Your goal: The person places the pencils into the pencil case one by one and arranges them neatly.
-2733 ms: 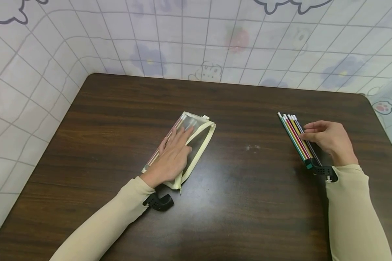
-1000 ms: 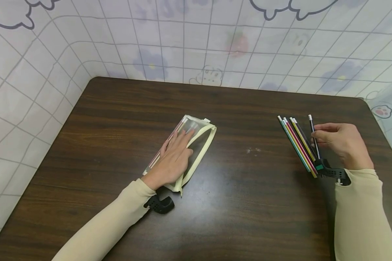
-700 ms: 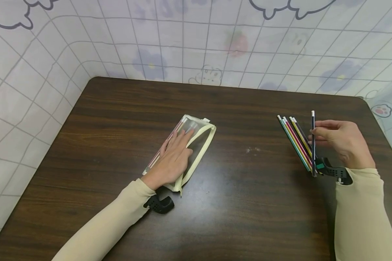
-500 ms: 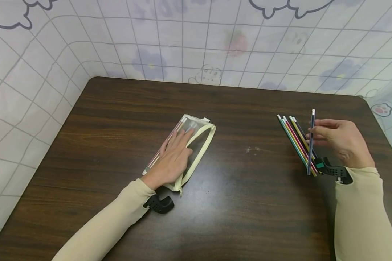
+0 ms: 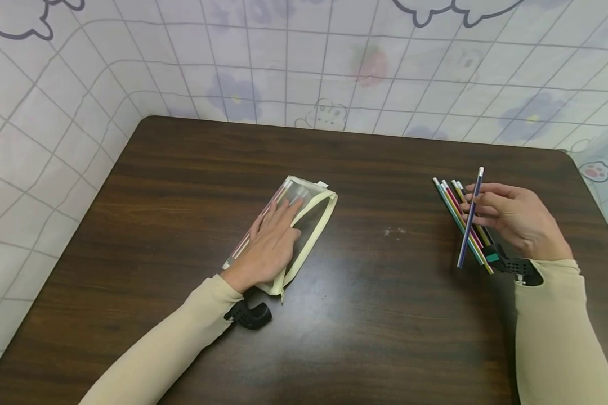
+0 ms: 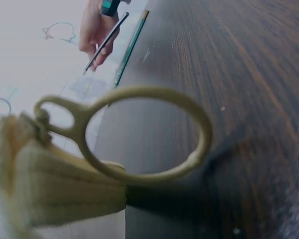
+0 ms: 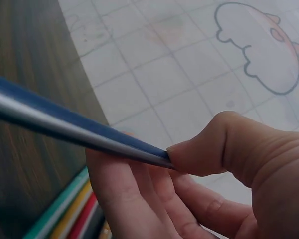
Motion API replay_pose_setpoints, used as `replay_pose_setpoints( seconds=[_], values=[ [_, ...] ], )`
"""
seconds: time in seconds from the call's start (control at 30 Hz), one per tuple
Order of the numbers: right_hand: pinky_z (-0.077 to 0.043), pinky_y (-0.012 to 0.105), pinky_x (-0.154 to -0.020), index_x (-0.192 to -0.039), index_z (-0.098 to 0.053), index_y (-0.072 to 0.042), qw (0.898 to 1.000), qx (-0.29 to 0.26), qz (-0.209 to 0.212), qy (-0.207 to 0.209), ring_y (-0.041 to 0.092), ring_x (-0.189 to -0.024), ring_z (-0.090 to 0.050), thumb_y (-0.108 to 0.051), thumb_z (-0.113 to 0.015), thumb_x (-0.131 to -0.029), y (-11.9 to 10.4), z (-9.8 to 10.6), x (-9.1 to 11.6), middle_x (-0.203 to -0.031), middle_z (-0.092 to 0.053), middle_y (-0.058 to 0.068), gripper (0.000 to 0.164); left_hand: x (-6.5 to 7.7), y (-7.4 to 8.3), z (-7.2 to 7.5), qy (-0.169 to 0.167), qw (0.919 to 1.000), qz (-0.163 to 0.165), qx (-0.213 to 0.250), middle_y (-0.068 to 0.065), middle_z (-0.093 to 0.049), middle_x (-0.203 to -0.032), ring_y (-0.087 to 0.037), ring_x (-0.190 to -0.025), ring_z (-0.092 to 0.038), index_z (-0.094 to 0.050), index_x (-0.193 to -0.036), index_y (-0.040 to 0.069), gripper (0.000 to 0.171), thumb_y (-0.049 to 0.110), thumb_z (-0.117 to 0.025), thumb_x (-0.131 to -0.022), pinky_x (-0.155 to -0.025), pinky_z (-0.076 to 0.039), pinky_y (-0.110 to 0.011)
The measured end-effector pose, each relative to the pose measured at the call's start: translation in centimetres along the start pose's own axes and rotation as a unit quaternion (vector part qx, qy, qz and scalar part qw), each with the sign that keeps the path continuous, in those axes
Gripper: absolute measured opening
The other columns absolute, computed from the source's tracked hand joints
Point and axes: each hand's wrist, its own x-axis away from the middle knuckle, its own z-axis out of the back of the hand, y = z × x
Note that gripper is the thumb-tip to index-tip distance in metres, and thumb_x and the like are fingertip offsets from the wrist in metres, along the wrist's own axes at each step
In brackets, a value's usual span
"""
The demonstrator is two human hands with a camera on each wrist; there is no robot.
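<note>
At the right in the head view, my right hand (image 5: 517, 216) pinches a dark blue pencil (image 5: 470, 225) between thumb and fingers. The right wrist view shows the thumb pressing that blue pencil (image 7: 79, 124) near one end. Several striped pencils (image 5: 453, 211) lie side by side on the table below and left of this hand. My left hand (image 5: 266, 244) rests flat with spread fingers on a clear pencil pouch (image 5: 309, 230) with cream zipper edging. Some pencils (image 5: 243, 244) show through the pouch's left side. Its zipper side gapes open to the right of the hand.
The dark wooden table (image 5: 375, 315) carries both groups. A grid-patterned curtain (image 5: 304, 67) stands along its back and left edges. In the left wrist view, the pouch's cream zipper ring (image 6: 149, 94) is close to the camera.
My right hand has taken the dark blue pencil from the right side of the row, lifted it and tilted its lower end leftward over the other pencils. The left hand stays put.
</note>
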Motion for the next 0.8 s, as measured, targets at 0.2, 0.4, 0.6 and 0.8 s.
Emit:
replay_pose_setpoints(
  seconds=[0.2, 0.4, 0.6, 0.8],
  values=[
    [-0.063, 0.028, -0.08, -0.123, -0.061, -0.007, 0.999, -0.044, 0.005, -0.032, 0.013, -0.097, -0.079, -0.018, -0.062, -0.102, 0.2, -1.1, -0.5, -0.109, -0.079, -0.002, 0.023, 0.0, 0.0, 0.1, 0.0, 1.0, -0.005, -0.002, -0.006, -0.014, -0.176, -0.028, -0.166, 0.0, -0.019, -0.167, 0.025, 0.062, 0.031, -0.024, -0.106, -0.13, 0.0, -0.058],
    [-0.063, 0.028, -0.083, -0.133, -0.048, 0.0, 0.996, -0.052, 0.013, -0.067, 0.015, -0.1, -0.079, -0.012, -0.057, -0.106, 0.3, -2.5, -0.9, -0.111, -0.078, 0.001, 0.031, 0.1, 0.1, 0.1, 0.0, 1.0, -0.003, -0.002, -0.006, -0.014, -0.176, -0.028, -0.165, 0.0, -0.019, -0.168, 0.025, 0.062, 0.031, -0.024, -0.105, -0.131, 0.0, -0.058],
    [-0.063, 0.028, -0.085, -0.148, -0.035, 0.003, 0.997, -0.041, 0.009, -0.059, 0.014, -0.102, -0.078, -0.01, -0.058, -0.105, 0.5, -4.1, -1.3, -0.112, -0.076, 0.0, 0.05, 0.0, 0.1, 0.1, 0.0, 1.0, -0.002, -0.005, -0.005, -0.013, -0.176, -0.028, -0.165, 0.001, -0.018, -0.168, 0.026, 0.062, 0.031, -0.023, -0.106, -0.131, 0.0, -0.058],
    [-0.063, 0.028, -0.085, -0.144, -0.039, 0.0, 0.997, -0.066, 0.004, -0.037, 0.013, -0.102, -0.078, -0.012, -0.059, -0.104, 0.4, -5.9, -1.4, -0.11, -0.073, 0.001, 0.046, 0.0, 0.1, 0.1, -0.001, 1.0, -0.001, -0.002, -0.004, -0.013, -0.176, -0.028, -0.166, 0.001, -0.018, -0.168, 0.027, 0.062, 0.031, -0.023, -0.106, -0.131, 0.001, -0.058]
  ],
)
